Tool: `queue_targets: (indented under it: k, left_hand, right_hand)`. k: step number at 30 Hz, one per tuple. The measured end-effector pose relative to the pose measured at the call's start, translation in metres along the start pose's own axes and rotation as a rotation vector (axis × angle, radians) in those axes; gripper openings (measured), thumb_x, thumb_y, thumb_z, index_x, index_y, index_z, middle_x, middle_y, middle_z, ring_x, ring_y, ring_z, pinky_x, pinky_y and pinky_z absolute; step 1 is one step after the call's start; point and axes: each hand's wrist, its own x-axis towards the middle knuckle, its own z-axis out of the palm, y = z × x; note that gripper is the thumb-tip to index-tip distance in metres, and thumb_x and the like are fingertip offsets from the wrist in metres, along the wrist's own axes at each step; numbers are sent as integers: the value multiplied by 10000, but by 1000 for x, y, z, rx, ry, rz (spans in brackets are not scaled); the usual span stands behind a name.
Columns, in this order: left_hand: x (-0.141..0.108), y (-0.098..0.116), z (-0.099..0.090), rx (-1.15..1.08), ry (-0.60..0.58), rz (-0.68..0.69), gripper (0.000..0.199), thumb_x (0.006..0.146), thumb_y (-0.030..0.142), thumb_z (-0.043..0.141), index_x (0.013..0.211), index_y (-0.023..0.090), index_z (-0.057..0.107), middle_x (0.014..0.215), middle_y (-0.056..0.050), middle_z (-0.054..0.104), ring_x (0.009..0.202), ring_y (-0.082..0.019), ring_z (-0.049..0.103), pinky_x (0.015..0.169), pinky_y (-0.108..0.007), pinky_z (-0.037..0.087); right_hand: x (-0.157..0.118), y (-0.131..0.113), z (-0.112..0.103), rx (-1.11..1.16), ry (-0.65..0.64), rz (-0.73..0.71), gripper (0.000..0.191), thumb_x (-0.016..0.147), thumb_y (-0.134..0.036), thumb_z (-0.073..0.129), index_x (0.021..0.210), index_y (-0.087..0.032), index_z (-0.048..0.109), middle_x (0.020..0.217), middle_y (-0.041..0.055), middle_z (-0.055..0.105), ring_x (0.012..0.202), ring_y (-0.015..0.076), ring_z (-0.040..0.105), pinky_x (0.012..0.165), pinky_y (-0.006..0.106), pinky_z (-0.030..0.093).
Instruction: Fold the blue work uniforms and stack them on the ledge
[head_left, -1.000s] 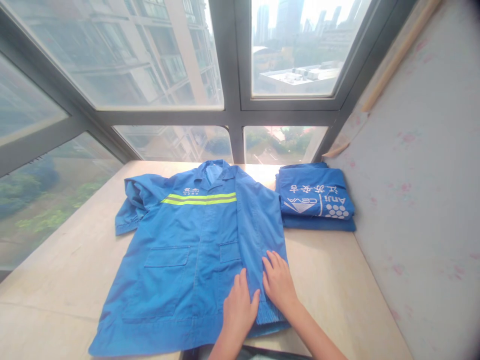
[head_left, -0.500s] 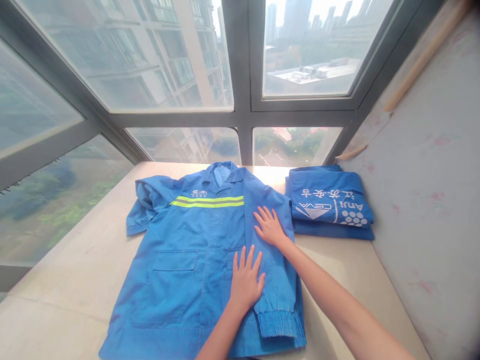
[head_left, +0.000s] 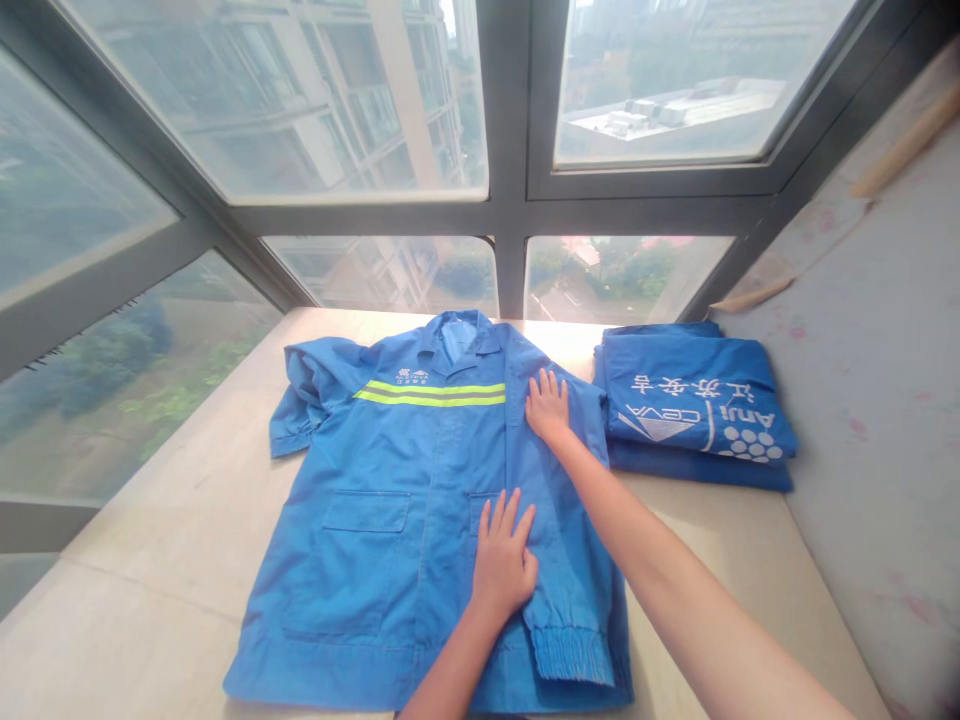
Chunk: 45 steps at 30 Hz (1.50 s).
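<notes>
A blue work jacket [head_left: 375,570] lies spread front side up, its collar toward the window and a yellow-and-grey reflective stripe across the chest. Its sleeve on the right [head_left: 574,560] is laid down over the front, with the gathered cuff near the hem. The other sleeve [head_left: 300,400] sticks out to the left, bent and crumpled. My right hand [head_left: 547,405] rests flat near the top of the laid-down sleeve. Lower down, my left hand [head_left: 502,565] lies with fingers stretched beside that sleeve, partly covering a pocket flap. Neither hand grasps the cloth.
Folded blue garments with white lettering [head_left: 690,400] are stacked to the right of the jacket. The pale table surface [head_left: 142,590] reaches the grey window frames [head_left: 375,217] at the back. A patterned wall [head_left: 885,430] borders the right side.
My right hand has slid up the sleeve toward the shoulder, away from my left hand. The left hand stays at about the same spot on the jacket. The view has shifted slightly.
</notes>
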Motion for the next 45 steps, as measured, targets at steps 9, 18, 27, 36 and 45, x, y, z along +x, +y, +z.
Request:
queue_targets:
  k: [9, 18, 27, 36, 45]
  left_hand:
    - [4, 0, 1, -30, 68, -15, 680, 746, 54, 516, 1408, 209, 541, 1584, -81, 387, 1491, -305, 280, 1205, -572, 268]
    - [-42, 52, -26, -259, -73, 253, 672, 830, 502, 655, 1416, 205, 517, 1461, -151, 521, 1325, -336, 497, 1141, -569, 369]
    - [-52, 54, -17, -905, 91, -402, 340, 927, 366, 518, 1172, 198, 684, 1181, -117, 718, 1121, -283, 662, 1036, -459, 491]
    - [-55, 15, -92, -845, 482, -545, 337, 933, 395, 553, 1215, 243, 654, 1220, -62, 697, 1191, -263, 627, 1063, -413, 484]
    - [-67, 89, -50, -235, -208, 315, 511, 909, 293, 554, 1417, 251, 513, 1387, -131, 586, 1243, -298, 568, 1062, -471, 464]
  right_hand:
    - [-155, 9, -34, 125, 144, -12, 481, 927, -218, 448, 1392, -136, 540, 1564, 162, 383, 1476, 310, 272, 1179, 548, 220]
    - [-271, 57, -48, 695, 182, 307, 457, 910, -315, 457, 1319, -159, 590, 1367, 165, 585, 1233, 281, 593, 997, 459, 530]
    - [-266, 82, -44, 873, 108, 484, 495, 851, -363, 515, 1289, -159, 627, 1245, 145, 677, 1034, 260, 700, 915, 409, 578]
    - [-250, 85, -36, 670, 156, 260, 496, 853, -311, 481, 1309, -159, 605, 1265, 154, 651, 1121, 278, 650, 954, 442, 554]
    - [-235, 103, -44, 556, 283, 349, 479, 869, -307, 433, 1277, -128, 610, 1251, 176, 628, 1142, 298, 617, 978, 466, 526]
